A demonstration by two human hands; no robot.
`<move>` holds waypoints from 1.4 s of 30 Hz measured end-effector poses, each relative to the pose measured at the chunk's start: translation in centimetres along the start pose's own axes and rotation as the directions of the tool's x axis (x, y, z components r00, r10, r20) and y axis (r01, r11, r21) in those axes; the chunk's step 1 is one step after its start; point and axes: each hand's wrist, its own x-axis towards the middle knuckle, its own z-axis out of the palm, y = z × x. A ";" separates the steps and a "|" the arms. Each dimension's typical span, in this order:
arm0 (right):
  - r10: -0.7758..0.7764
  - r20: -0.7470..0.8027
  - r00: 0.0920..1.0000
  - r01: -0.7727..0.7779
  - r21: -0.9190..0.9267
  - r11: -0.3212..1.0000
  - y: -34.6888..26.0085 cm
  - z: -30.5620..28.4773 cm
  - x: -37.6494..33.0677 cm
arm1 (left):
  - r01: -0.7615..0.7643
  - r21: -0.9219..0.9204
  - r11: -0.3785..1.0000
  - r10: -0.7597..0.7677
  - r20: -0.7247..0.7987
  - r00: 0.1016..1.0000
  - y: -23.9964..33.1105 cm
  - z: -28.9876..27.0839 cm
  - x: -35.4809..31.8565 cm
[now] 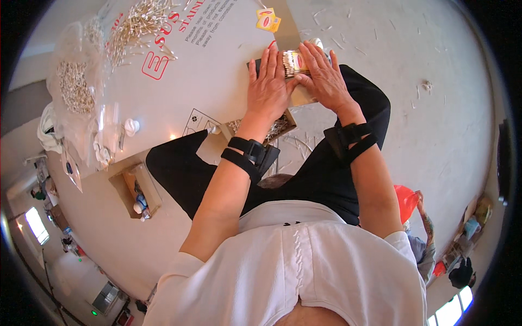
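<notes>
A small clear pack of cotton swabs point(289, 64) with a yellow, red and white label lies between my hands at the table's right edge. My left hand point(267, 84) rests beside it, fingers stretched out flat over a dark flat piece point(252, 66), its index finger against the pack's left end. My right hand point(326, 79) covers the pack's right part, fingers bent over it. The two thumbs nearly meet at its near side. Yellow label cards point(267, 20) lie beyond the hands. An open cardboard box point(284, 126) holding loose swabs sits below my left wrist, partly hidden.
A heap of loose cotton swabs point(136, 30) lies on the printed grey tabletop point(190, 81). Left of it stands a clear plastic bag of swabs point(76, 87). Another open box point(136, 190) is on the floor. Stray swabs point(427, 86) dot the floor; a person with a red bag point(405, 201) is at right.
</notes>
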 end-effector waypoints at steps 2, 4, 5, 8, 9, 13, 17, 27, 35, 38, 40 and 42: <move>0.000 -0.005 1.000 0.000 -0.001 1.000 -0.1 -0.1 0.0 | -0.013 -0.009 1.000 0.014 0.013 1.000 -0.2 0.0 -0.2; -0.002 -0.014 1.000 0.002 0.006 1.000 -0.2 -0.2 -0.1 | -0.025 -0.002 1.000 0.025 0.017 1.000 -0.4 -0.1 -0.3; 0.001 -0.013 1.000 -0.001 0.008 1.000 -0.2 -0.2 -0.1 | -0.033 0.005 0.999 0.033 0.024 0.999 -0.4 -0.1 -0.3; -0.005 -0.018 1.000 0.005 0.024 1.000 0.0 -0.1 0.0 | -0.031 -0.014 0.999 0.032 0.019 0.999 -0.3 0.0 -0.2; -0.012 -0.020 1.000 0.012 0.007 1.000 0.1 0.0 0.0 | -0.033 -0.015 0.999 0.033 0.020 0.999 -0.2 -0.1 -0.1; -0.039 -0.032 0.999 0.039 -0.006 0.999 0.0 -0.2 0.2 | -0.019 -0.033 0.999 0.019 -0.006 1.000 0.1 0.0 0.1; -0.008 -0.040 0.999 0.010 0.040 0.999 0.7 0.2 0.1 | -0.001 -0.084 0.996 -0.001 -0.017 1.000 0.0 0.0 0.1; 0.586 0.393 0.708 0.088 0.775 -0.626 1.0 3.2 1.7 | -0.015 -0.860 0.509 -0.418 -0.263 0.870 0.8 1.0 1.9; 0.675 0.395 0.623 0.027 0.852 -0.523 -1.2 2.1 2.3 | 0.002 -0.914 0.405 -0.492 -0.216 0.843 1.9 1.0 2.5; 0.699 0.346 0.626 0.038 0.882 -0.470 -1.4 2.2 2.3 | -0.006 -0.932 0.363 -0.502 -0.201 0.841 2.4 1.3 2.7; 0.717 0.303 0.628 0.028 0.911 -0.410 -1.4 2.3 2.2 | -0.032 -0.930 0.365 -0.488 -0.221 0.844 2.4 1.5 2.8; 0.688 0.357 0.631 0.061 0.862 -0.504 -1.4 2.1 2.3 | -0.024 -0.926 0.378 -0.490 -0.222 0.843 2.5 1.4 2.8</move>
